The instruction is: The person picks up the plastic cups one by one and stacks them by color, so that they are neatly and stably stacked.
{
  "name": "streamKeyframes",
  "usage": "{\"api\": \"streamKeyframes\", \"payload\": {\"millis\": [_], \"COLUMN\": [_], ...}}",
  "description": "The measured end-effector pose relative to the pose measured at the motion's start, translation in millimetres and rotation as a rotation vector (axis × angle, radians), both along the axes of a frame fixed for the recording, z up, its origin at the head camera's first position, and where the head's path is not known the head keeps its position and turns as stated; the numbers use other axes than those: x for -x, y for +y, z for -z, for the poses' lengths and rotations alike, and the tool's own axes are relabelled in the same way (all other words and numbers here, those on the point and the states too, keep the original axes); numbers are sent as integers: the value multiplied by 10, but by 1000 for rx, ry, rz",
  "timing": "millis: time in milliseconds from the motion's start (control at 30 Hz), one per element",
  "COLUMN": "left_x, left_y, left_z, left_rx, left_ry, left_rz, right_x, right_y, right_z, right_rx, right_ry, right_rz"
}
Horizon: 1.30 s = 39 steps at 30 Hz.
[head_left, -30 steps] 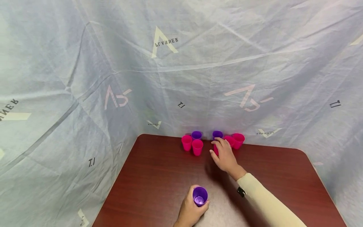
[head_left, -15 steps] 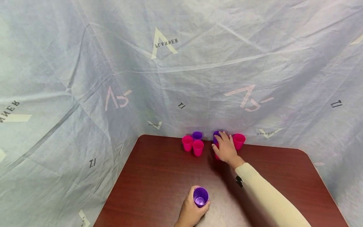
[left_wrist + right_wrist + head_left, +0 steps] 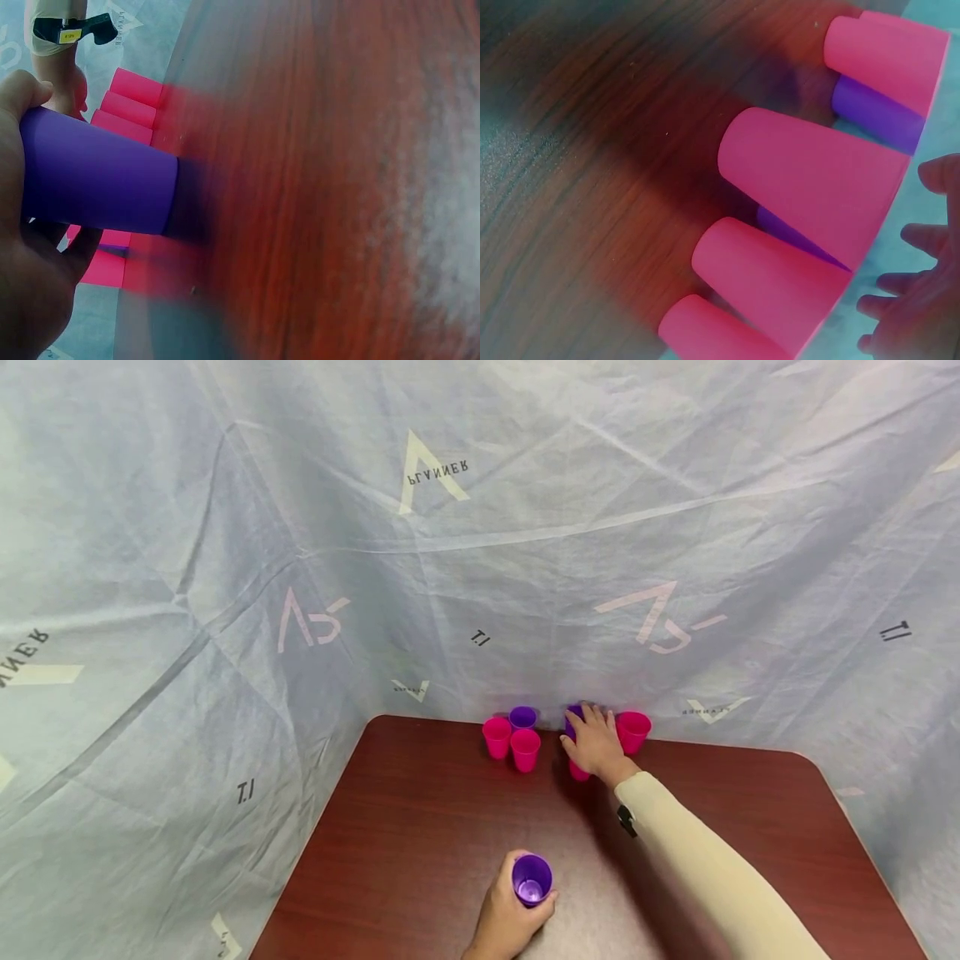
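My left hand (image 3: pixel 501 914) grips an upright purple cup (image 3: pixel 532 881) near the front of the table, thumb and fingers wrapped around its sides. In the left wrist view, that same purple cup (image 3: pixel 101 172) shows side-on. Farther back, my right hand (image 3: pixel 597 745) spreads its fingers over the tops of a group of cups. From beneath it show a purple cup (image 3: pixel 572 720), a pink cup (image 3: pixel 578 771) and another pink cup (image 3: pixel 633 732). The right wrist view shows a third pink cup (image 3: pixel 772 262) in this group, hidden by the hand from the head.
Left of that group stand two pink cups (image 3: pixel 525 750) and a purple cup (image 3: pixel 522 718). All these cups line the back edge of the brown table (image 3: pixel 405 827). Printed grey cloth (image 3: pixel 480 585) hangs close behind and along the sides.
My right hand has moved farther forward over the right-hand cups, its fingers now reaching across their tops. My left hand and its purple cup have stayed almost still.
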<state>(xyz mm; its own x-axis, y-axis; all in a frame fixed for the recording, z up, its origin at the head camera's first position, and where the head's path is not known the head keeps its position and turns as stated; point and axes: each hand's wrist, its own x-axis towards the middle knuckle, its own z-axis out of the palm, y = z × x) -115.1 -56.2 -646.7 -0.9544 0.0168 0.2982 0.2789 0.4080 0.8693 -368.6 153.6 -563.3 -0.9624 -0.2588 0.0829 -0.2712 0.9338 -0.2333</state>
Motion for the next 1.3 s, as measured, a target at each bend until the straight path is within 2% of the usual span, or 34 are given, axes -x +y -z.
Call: {"api": "streamKeyframes", "payload": {"millis": [300,600,900,1067,1300], "left_x": [-3,-9,-11,-17,-23], "left_y": [6,16,20,15,0], "left_z": [-7,-2,33,38,18], "left_rx": [13,32,44,39,45], "left_ry": [3,26,47,56,39], "left_rz": [-12,-27,-31,-28,-27], "right_x": [130,149,186,202,208], "right_y": [-19,-57,11,12,12], "right_z": [77,62,109,128,144], "right_rx": [24,30,14,14,83], "right_ry": [34,72,56,91,165], "right_rz": [-11,-21,2,-21,-49]}}
